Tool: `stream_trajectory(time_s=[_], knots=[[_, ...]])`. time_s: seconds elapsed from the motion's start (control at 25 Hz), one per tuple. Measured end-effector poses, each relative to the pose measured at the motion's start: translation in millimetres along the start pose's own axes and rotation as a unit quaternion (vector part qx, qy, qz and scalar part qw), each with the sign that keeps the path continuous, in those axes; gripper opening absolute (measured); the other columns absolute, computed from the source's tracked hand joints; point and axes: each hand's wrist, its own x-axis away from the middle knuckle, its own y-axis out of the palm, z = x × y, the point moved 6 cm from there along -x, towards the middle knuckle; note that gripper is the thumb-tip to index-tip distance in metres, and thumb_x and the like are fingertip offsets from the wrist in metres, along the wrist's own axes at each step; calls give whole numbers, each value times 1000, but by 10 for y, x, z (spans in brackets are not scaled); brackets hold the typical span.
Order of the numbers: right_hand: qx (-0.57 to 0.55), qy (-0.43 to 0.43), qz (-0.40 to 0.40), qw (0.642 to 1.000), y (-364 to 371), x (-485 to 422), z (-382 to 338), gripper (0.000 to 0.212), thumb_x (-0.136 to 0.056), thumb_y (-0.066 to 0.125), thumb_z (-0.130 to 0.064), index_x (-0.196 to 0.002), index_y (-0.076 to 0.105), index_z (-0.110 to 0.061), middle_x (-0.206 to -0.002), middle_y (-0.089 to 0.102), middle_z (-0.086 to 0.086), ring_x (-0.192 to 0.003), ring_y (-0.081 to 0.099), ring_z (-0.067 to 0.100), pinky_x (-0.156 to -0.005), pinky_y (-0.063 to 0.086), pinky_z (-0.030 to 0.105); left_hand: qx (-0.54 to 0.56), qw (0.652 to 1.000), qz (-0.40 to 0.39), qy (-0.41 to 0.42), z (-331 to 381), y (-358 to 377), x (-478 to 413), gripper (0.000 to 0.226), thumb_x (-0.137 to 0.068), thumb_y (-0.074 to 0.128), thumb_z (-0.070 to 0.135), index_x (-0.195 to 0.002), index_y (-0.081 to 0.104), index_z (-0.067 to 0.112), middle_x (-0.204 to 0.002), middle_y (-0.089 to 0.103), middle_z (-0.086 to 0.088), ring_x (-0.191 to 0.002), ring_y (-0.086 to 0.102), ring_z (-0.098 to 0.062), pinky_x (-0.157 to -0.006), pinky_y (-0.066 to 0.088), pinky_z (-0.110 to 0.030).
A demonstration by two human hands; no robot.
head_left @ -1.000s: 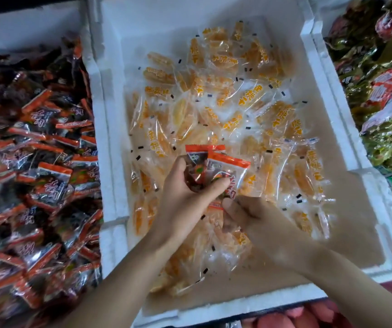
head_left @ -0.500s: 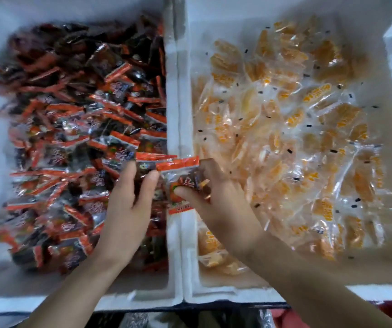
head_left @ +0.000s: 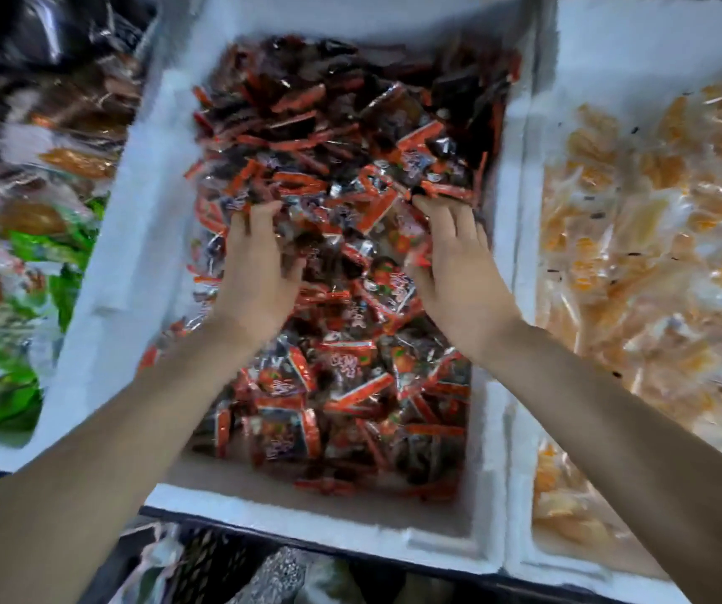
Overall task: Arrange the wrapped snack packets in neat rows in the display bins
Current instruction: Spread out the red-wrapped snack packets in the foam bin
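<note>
Spreading both hands over red packets in middle bin: left hand at 9 o'clock, right hand at 3, fingers straight, gripping nothing. Packets held half-second ago now released here; heap jumbled, rows pending.

- I see the middle white foam bin heaped with red-edged dark snack packets, lying in no order.
- The left hand and right hand are both sunk in that heap, palms facing, fingers fairly straight, packets between them.
- The right-side foam bin holds clear-wrapped orange packets; green packets lie left.
</note>
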Motion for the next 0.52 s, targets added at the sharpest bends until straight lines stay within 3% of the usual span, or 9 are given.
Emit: stream_trajectory(time_s=[0.04, 0.12, 0.2, 0.28, 0.32, 0.4, 0.52], knots=[[66, -37, -8, 997, 64, 77, -38, 67, -89, 62, -21, -146, 26, -11, -141, 34, 14, -127, 37, 32, -106, 31, 39, -52, 998, 2, 36, 66, -14, 52, 53, -88, 61, 8, -137, 39, 5, -129, 44, -18, -120, 45, -31, -107, 35, -41], [151, -65, -88, 982, 292, 296, -22, 83, -81, 69, -38, -148, 24, -17, -150, 26, 13, -134, 30, 36, -110, 27, 47, -142, 974, -101, 142, 203, 110, 274, 62, -91, 53, 34, -147, 30, 18, -148, 29, -12, -137, 27, -29, -118, 20, -45], [219, -96, -120, 964, 479, 474, 42, 96, -66, 79, -46, -144, 33, -13, -147, 35, 16, -130, 41, 38, -105, 33, 52, -236, 923, -230, 199, 180, 329, 547, 73, -92, 41, 55, -153, 9, 29, -160, 1, 2, -147, -2, -24, -118, 0, -41], [234, -110, -102, 961, 522, 485, 88, 99, -56, 85, -45, -137, 43, -8, -138, 47, 20, -120, 52, 39, -98, 40, 55, -279, 901, -259, 208, 74, 436, 651, 74, -94, 37, 58, -153, 1, 30, -161, -9, 4, -147, -13, -23, -117, -5, -38], [229, -109, -99, 962, 530, 465, 95, 98, -54, 86, -44, -136, 45, -7, -136, 49, 20, -119, 53, 39, -97, 41, 55, -276, 905, -248, 207, 46, 439, 651, 73, -94, 40, 55, -153, 7, 29, -161, -2, 2, -148, -8, -26, -117, -3, -39], [201, -111, -91, 969, 501, 443, 43, 91, -57, 86, -38, -133, 48, -6, -133, 51, 20, -117, 54, 39, -97, 41, 54, -283, 908, -204, 231, 69, 428, 654, 69, -88, 58, 48, -147, 35, 22, -155, 30, -8, -143, 22, -37, -115, 16, -46], [123, -120, -28, 985, 280, 582, -17, 65, -75, 77, -21, -132, 47, -9, -132, 52, 13, -117, 54, 30, -99, 44, 44, -320, 903, -152, 243, 147, 452, 662, 63, -70, 78, 36, -125, 60, 10, -129, 57, -16, -119, 52, -42, -98, 44, -53]])
